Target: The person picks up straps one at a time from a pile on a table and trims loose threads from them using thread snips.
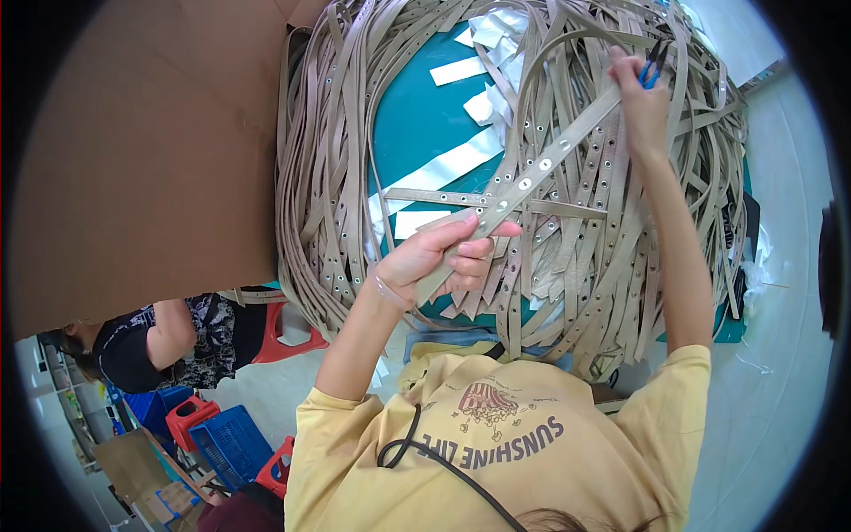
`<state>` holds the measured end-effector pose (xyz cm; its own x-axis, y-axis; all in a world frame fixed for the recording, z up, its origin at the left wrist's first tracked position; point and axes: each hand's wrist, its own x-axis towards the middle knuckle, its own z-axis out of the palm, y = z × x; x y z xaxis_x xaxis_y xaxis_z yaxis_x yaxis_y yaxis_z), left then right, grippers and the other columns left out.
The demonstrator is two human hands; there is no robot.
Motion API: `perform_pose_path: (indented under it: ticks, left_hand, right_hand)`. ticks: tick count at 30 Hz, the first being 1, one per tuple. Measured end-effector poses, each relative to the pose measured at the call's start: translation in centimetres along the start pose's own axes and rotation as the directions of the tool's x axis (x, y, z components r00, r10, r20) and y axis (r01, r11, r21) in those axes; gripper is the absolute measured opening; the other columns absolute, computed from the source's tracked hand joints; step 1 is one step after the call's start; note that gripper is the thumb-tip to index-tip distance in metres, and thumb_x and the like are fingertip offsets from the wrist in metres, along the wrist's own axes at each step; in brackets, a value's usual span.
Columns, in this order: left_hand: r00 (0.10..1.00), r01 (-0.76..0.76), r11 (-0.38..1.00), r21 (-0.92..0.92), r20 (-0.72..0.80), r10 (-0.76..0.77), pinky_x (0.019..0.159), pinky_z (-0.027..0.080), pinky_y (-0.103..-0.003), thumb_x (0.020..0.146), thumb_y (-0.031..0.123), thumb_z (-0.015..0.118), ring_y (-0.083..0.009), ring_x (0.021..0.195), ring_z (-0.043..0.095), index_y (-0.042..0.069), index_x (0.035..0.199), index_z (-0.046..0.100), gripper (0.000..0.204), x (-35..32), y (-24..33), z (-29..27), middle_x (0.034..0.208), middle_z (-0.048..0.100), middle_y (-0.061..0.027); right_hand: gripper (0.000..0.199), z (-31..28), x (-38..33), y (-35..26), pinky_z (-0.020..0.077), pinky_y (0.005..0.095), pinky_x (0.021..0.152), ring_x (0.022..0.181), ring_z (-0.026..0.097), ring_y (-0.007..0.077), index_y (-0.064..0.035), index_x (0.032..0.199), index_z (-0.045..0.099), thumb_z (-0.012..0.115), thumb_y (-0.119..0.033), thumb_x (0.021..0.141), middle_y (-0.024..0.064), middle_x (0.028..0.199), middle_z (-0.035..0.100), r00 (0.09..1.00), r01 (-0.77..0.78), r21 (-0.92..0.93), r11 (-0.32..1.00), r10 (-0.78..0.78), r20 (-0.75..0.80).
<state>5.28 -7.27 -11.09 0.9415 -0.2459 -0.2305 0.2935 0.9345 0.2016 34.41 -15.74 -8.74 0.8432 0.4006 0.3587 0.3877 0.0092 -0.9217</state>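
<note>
My left hand [448, 253] is closed round the lower end of a beige belt strap [545, 166], thumb on top and index finger stretched out. The strap runs up to the right in a straight line and has a row of round metal eyelets along it. At its upper end my right hand [640, 102] pinches it. A small pair of blue-handled nippers with dark jaws [651, 75] sticks out of that same hand. Beneath both hands lies a thick pile of similar eyelet straps [576, 257]. One loose strap [425, 197] crosses under the held one.
A green table top [412, 115] shows between the strap bundles, with white paper strips [452, 168] on it. A large brown cardboard box [142, 160] stands at the left. Beyond it sits another person [168, 346] near red stools [288, 337] and a blue crate [232, 446].
</note>
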Motion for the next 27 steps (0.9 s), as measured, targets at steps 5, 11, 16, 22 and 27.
perform_pose_path:
  ticks: [5,11,16,22,27]
  left_hand:
    - [0.986,-0.079,0.995,0.055,-0.144,0.087,0.057,0.033,-0.021,0.094,0.018,0.033,-0.0065,0.062,0.032,-0.003,0.136,0.027,0.048,1.1,-0.2,1.3,0.072,0.034,0.0047]
    - [0.907,-0.27,0.894,0.357,-0.218,0.36,0.059,0.034,-0.018,0.077,-0.008,0.053,-0.0041,0.067,0.039,-0.003,0.112,0.056,0.035,1.3,-0.7,1.0,0.076,0.043,0.0051]
    - [0.351,-0.135,0.239,0.962,-0.179,0.919,0.075,0.039,-0.024,0.078,-0.004,0.042,-0.0104,0.078,0.046,0.001,0.098,0.061,0.029,1.8,1.4,-1.7,0.087,0.052,-0.0014]
    - [0.501,-0.131,0.098,0.987,-0.019,0.865,0.088,0.039,-0.033,0.096,0.026,0.04,-0.0215,0.096,0.051,-0.002,0.116,0.047,0.036,7.0,1.8,-5.3,0.109,0.053,-0.0132]
    - [0.619,0.144,-0.245,0.959,0.106,0.779,0.104,0.022,-0.042,0.095,0.039,0.033,-0.037,0.121,0.033,-0.007,0.134,0.025,0.061,12.0,-3.1,-6.5,0.128,0.039,-0.0246]
  right_hand:
    - [0.037,-2.0,2.9,0.7,0.028,0.018,0.055,0.058,0.038,0.0016,-0.0117,0.068,0.059,0.053,-0.041,0.089,-0.0075,0.064,0.05,0.993,0.008,-0.033,0.999,-0.004,0.115]
    - [0.04,-3.1,6.4,4.0,0.0449,0.0287,0.08,0.08,0.06,0.0169,-0.0011,0.088,0.061,0.041,-0.034,0.096,0.0117,0.093,0.065,0.964,-0.086,0.166,0.982,0.04,0.265]
    - [0.032,-6.2,7.8,2.5,0.0446,0.0301,0.079,0.083,0.058,0.0187,-0.0036,0.082,0.053,0.042,-0.03,0.096,0.0083,0.078,0.057,0.882,-0.339,0.455,0.823,0.111,0.457]
    - [0.036,-3.2,-2.1,-3.9,0.0457,0.0334,0.083,0.09,0.062,0.0207,-0.0009,0.095,0.06,0.045,-0.034,0.094,0.0107,0.093,0.065,0.23,-0.401,-0.097,0.911,0.203,0.952]
    - [0.016,0.6,0.5,-2.7,0.0479,0.039,0.076,0.086,0.062,0.0325,-0.003,0.089,0.062,0.05,-0.011,0.082,0.0191,0.091,0.063,0.473,0.469,-0.441,0.765,0.205,0.857]
